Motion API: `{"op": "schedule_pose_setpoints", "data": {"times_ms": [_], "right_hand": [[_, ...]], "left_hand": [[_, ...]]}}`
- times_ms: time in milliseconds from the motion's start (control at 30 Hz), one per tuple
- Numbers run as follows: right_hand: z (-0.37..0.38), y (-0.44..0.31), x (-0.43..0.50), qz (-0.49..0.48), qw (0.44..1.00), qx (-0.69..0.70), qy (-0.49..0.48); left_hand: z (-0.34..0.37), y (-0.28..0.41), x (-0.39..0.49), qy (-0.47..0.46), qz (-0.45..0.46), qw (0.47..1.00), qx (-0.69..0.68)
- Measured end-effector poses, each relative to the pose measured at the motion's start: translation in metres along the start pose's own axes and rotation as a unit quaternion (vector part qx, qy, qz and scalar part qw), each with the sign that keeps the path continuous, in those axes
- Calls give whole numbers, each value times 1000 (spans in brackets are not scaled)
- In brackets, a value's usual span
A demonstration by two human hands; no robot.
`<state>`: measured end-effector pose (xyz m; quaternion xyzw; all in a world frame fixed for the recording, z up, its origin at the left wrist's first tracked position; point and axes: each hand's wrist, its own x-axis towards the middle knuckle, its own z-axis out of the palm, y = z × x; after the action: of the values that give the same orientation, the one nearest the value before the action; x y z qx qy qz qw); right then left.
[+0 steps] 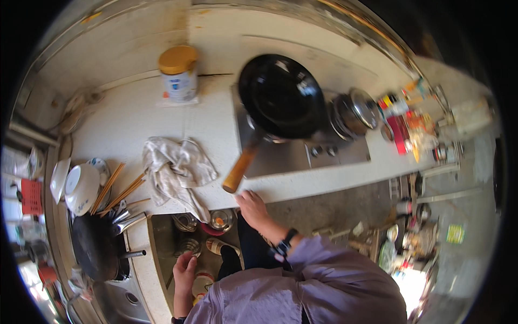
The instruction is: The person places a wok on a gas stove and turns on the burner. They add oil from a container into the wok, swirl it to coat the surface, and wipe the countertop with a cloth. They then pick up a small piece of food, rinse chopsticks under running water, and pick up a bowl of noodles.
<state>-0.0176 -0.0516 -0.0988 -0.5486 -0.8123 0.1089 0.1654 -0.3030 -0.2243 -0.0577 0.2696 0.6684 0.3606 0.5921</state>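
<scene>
A black wok with a wooden handle sits on the stainless-steel gas stove, its handle pointing over the counter's front edge. My right hand is just below the handle's end, fingers bent, near the counter edge; a gap seems to part it from the handle. Low at the left, my left hand hangs in front of my body, away from the counter top, its fingers curled and holding nothing that I can see. A crumpled pale cloth lies on the counter left of the wok handle.
A tin with a gold lid stands against the wall. Lidded pots are at the stove's right. Bowls, chopsticks and a dark pan crowd the left, beside a steel sink. Metal bowls sit below the counter.
</scene>
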Motion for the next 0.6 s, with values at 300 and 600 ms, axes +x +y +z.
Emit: {"op": "schedule_pose_setpoints", "data": {"times_ms": [300, 600], "right_hand": [[46, -16, -12, -7, 997, -55, 47], [-12, 31, -148, 150, 980, 118, -57]], "left_hand": [[8, 1, -16, -87, 15, 987, 136], [18, -8, -42, -86, 9, 979, 187]]}}
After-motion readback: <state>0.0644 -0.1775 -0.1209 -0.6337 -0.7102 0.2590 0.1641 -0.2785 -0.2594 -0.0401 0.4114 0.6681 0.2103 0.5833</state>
